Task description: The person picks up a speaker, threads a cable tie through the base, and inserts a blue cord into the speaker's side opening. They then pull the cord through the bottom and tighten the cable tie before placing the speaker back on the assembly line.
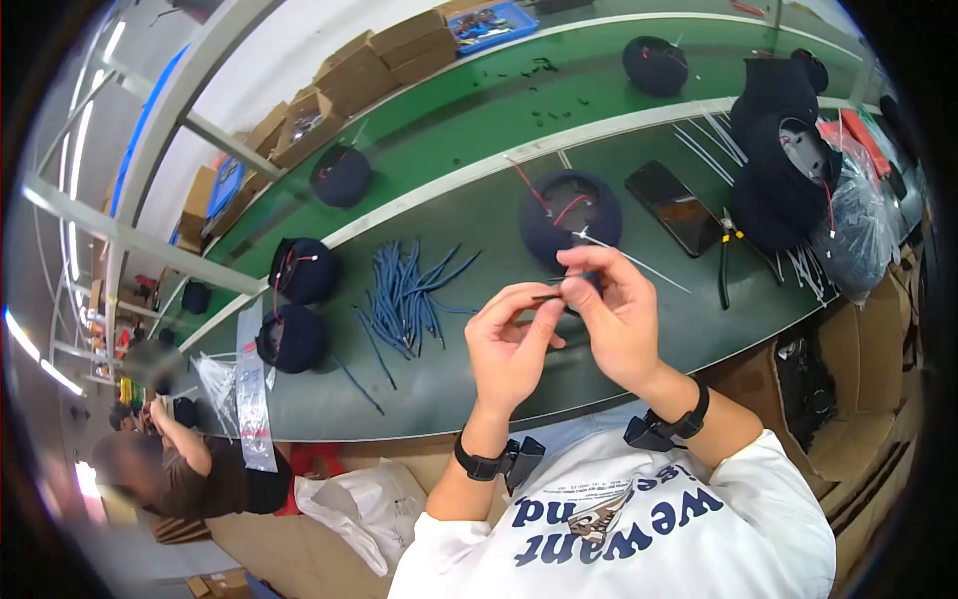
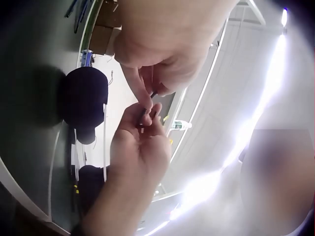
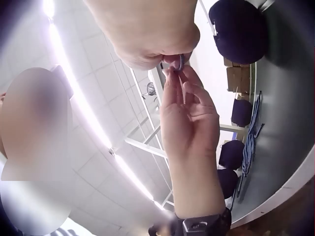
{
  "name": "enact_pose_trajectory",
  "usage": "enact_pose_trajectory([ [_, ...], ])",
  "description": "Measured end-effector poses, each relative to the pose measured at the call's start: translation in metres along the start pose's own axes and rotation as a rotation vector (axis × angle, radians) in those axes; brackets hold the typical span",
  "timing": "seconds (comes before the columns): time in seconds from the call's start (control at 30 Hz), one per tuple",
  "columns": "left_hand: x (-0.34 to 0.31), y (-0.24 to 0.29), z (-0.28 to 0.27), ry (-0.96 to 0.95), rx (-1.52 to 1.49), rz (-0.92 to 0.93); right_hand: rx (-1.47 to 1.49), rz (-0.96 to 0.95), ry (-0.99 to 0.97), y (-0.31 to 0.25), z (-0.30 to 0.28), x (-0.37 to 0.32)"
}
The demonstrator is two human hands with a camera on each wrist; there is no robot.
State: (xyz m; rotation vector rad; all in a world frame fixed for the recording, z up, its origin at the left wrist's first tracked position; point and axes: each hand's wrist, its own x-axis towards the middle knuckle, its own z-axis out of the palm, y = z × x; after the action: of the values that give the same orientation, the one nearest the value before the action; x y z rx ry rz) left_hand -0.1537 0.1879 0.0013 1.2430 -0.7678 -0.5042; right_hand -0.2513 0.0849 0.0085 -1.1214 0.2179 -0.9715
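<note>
A: What are the hands holding?
B: A slim, dark, bendable strip (image 3: 181, 61), up between them above the dull, smooth green worktop (image 1: 334, 414). The left hand (image 1: 511, 344) pinches it between thumb and fingers, and the right hand (image 1: 621, 314) has fingertips clamped on it too.
A: And near them?
B: A rounded, fabric-looking navy piece (image 1: 601, 212), hollow, with thin red wires, just beyond the fingers. A glossy black phone (image 1: 674, 205) and pliers (image 1: 726, 262) lie on the right hand's side.
A: On the other side?
B: A loose heap of blue cords (image 1: 402, 299), rope-like, with dark tips
</note>
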Motion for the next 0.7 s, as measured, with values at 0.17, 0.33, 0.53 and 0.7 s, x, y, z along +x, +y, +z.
enact_pose_trajectory([
  [0.17,0.017,-0.002,-0.006,-0.071,0.299,0.197,-0.003,0.142,-0.072,0.009,-0.022,-0.001],
  [0.33,0.046,0.008,-0.014,-0.179,0.741,0.22,-0.105,0.203,-0.038,-0.002,-0.035,0.006],
  [0.53,0.132,-0.036,-0.041,-0.449,0.779,0.189,-0.18,0.307,0.13,-0.032,-0.062,0.032],
  [0.7,0.116,-0.041,-0.018,-0.541,0.752,0.065,-0.485,0.221,0.118,-0.051,-0.076,0.06],
])
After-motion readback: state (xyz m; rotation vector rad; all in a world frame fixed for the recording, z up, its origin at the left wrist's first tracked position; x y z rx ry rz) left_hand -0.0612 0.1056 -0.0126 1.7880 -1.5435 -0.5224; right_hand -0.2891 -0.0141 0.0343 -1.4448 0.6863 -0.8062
